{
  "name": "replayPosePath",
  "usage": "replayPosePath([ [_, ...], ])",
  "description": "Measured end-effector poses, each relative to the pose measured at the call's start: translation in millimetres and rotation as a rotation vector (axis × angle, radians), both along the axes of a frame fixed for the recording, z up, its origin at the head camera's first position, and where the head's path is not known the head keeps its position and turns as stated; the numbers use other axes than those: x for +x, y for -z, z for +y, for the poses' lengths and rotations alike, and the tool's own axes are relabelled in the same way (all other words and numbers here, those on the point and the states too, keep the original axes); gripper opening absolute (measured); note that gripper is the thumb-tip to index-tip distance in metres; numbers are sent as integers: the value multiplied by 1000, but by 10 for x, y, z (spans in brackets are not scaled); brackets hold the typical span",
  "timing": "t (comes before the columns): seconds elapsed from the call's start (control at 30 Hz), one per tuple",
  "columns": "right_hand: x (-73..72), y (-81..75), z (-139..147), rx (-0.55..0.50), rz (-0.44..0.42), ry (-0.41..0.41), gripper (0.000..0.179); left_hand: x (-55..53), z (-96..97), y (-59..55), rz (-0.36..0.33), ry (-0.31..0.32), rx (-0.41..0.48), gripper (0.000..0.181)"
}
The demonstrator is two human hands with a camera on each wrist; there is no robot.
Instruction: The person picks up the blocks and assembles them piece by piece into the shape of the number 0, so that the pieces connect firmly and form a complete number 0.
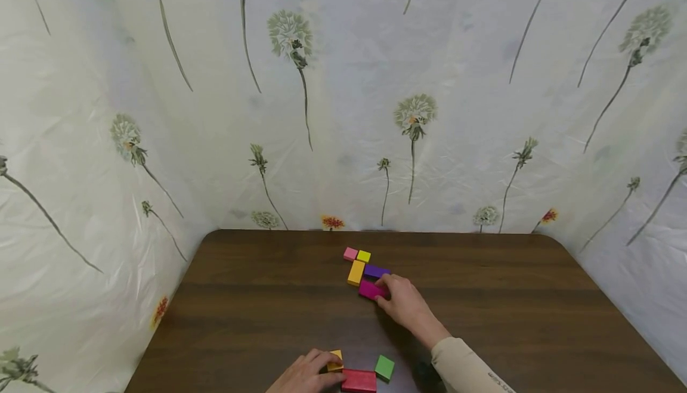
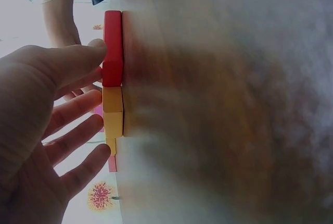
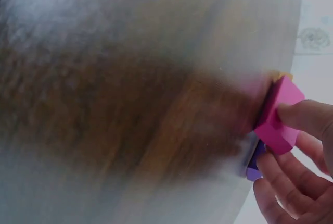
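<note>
My right hand (image 1: pixel 407 305) pinches a magenta block (image 1: pixel 370 290) between thumb and fingers; the right wrist view shows the thumb on the face of the same magenta block (image 3: pixel 281 122). Against it lie a purple block (image 1: pixel 377 271) and a yellow-orange block (image 1: pixel 356 273). At the near edge of the head view, my left hand (image 1: pixel 307 374) has loosely extended fingers by a small orange block (image 1: pixel 335 360). Its thumb touches the left end of a red block (image 1: pixel 359 380), also seen in the left wrist view, where the red block (image 2: pixel 113 49) adjoins the orange block (image 2: pixel 113 110).
Small pink (image 1: pixel 350 254) and yellow (image 1: pixel 364 256) blocks continue the far cluster. A green block (image 1: pixel 384 368) lies to the right of the red one. The dark wooden table (image 1: pixel 257 297) is bordered by a dandelion-patterned curtain (image 1: pixel 343 113).
</note>
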State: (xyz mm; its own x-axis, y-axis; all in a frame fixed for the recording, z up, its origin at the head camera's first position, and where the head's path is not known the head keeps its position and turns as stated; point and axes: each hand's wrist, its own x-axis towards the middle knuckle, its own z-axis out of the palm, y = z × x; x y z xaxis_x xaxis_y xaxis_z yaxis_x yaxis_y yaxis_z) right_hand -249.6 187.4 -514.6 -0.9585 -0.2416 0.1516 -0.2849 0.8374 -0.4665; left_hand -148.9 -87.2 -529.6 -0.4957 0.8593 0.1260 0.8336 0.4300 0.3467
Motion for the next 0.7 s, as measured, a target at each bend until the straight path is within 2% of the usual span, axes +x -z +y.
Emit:
replayPosePath([
  [0.1, 5, -12, 9, 6, -16, -5, 30, -3, 0, -1, 7, 1, 3, 34],
  [0.27, 23, -10, 29, 69, -55, -58, 54, -1, -6, 7, 15, 5, 27, 33],
  [0.37, 30, -1, 31, 110, -66, -78, 60, 1, -3, 5, 13, 7, 20, 33],
  [0.57, 23, 23, 36, 116, -52, -71, 49, -1, -2, -2, 9, 8, 13, 34],
  [0.7, 5, 29, 60, 43, -52, -60, 38, -3, -11, 2, 7, 14, 24, 34],
])
